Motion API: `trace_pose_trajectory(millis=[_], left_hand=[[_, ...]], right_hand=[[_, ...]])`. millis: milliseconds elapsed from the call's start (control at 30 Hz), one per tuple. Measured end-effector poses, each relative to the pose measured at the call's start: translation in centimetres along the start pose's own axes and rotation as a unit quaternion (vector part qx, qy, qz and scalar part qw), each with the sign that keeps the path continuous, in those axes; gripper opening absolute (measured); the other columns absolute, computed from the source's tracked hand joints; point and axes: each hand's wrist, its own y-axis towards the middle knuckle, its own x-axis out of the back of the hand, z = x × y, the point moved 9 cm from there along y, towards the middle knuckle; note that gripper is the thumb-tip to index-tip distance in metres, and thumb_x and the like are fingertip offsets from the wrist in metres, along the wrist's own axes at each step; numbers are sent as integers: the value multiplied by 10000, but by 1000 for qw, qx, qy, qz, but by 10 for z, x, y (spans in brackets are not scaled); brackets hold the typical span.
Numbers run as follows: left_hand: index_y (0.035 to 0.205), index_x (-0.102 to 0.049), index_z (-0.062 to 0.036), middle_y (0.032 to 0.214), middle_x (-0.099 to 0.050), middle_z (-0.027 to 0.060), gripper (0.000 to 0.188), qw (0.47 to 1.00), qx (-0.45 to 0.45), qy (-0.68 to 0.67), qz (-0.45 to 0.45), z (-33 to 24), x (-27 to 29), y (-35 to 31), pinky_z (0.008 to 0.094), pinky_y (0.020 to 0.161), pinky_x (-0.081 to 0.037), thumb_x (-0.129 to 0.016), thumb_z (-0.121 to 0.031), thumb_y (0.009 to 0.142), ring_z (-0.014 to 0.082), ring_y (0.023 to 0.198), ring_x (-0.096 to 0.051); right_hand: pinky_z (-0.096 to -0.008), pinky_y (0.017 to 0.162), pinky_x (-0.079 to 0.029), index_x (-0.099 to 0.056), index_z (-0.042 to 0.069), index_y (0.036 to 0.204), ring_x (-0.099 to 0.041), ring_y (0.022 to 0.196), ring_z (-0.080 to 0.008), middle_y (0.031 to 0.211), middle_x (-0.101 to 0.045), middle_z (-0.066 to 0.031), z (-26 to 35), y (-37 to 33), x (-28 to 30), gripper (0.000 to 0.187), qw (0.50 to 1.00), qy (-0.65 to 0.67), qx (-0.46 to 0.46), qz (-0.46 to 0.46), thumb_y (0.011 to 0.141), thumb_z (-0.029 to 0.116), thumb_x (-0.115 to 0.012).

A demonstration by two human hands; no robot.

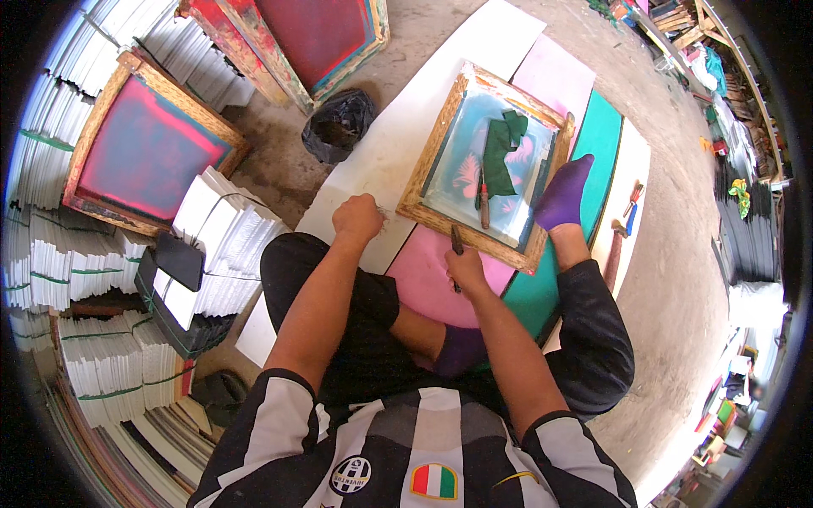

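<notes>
Across a grey concrete floor in the head view lie flat white, pink and green sheets, carrying a rectangular wooden-framed screen with a dark green cloth on its mesh. The right hand, just beside the screen's near edge, is closed around a slim dark tool. The left hand, left of the screen's near-left corner, is curled into a fist; I cannot tell whether it grips anything.

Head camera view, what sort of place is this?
Probably a screen-printing workshop: a rectangular wooden frame with a pale blue panel lies in front, a wooden frame with a pink-and-blue panel is at left, and stacks of white sheets tied with green cord stand nearby.
</notes>
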Motion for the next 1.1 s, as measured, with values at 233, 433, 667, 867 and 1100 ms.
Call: trace_pose_trajectory(millis=[233, 433, 667, 867, 1100], left_hand=[[1043, -747, -119, 1020, -732, 138, 336, 998, -51, -31, -2, -1, -5, -6, 456, 829, -556, -741, -363, 812, 337, 953, -702], [1085, -738, -172, 1013, -729, 87, 288, 960, -268, -80, 5, -46, -3, -29, 443, 805, -548, -720, -303, 830, 304, 941, -688], [1068, -721, -191, 993, -719, 62, 237, 926, -377, -29, -16, -67, -11, -47, 468, 786, -546, -686, -296, 859, 316, 914, -686], [962, -747, -177, 964, -719, 92, 190, 939, -343, 31, 12, -67, -3, -51, 490, 778, -549, -658, -326, 884, 338, 907, -689], [938, -756, -121, 952, -726, 146, 192, 980, -197, 35, -18, -27, -10, -18, 487, 785, -560, -665, -273, 865, 345, 896, -705]], right_hand=[[-365, 393, -465, -547, -18, 795, -579, 448, -204, 602, -580, -112, -17, 24, -6, 252, 966, -73, 205, -142, 892, 214, -549], [-345, 388, -447, -557, -1, 798, -558, 444, -184, 606, -570, -91, -15, 2, -31, 202, 990, -12, 141, -1, 895, 173, -587], [-420, 488, -515, -613, -33, 872, -646, 533, -267, 662, -637, -147, 33, -49, -56, 269, 991, 8, 90, 95, 891, 235, -628], [-373, 486, -515, -591, -3, 1004, -642, 557, -228, 721, -651, -129, 41, -52, -64, 242, 981, 21, 93, 169, 934, 225, -625], [-375, 566, -560, -519, 37, 1150, -716, 734, -268, 924, -679, -179, 35, -49, -48, 284, 956, 142, -37, 255, 987, 261, -583]])
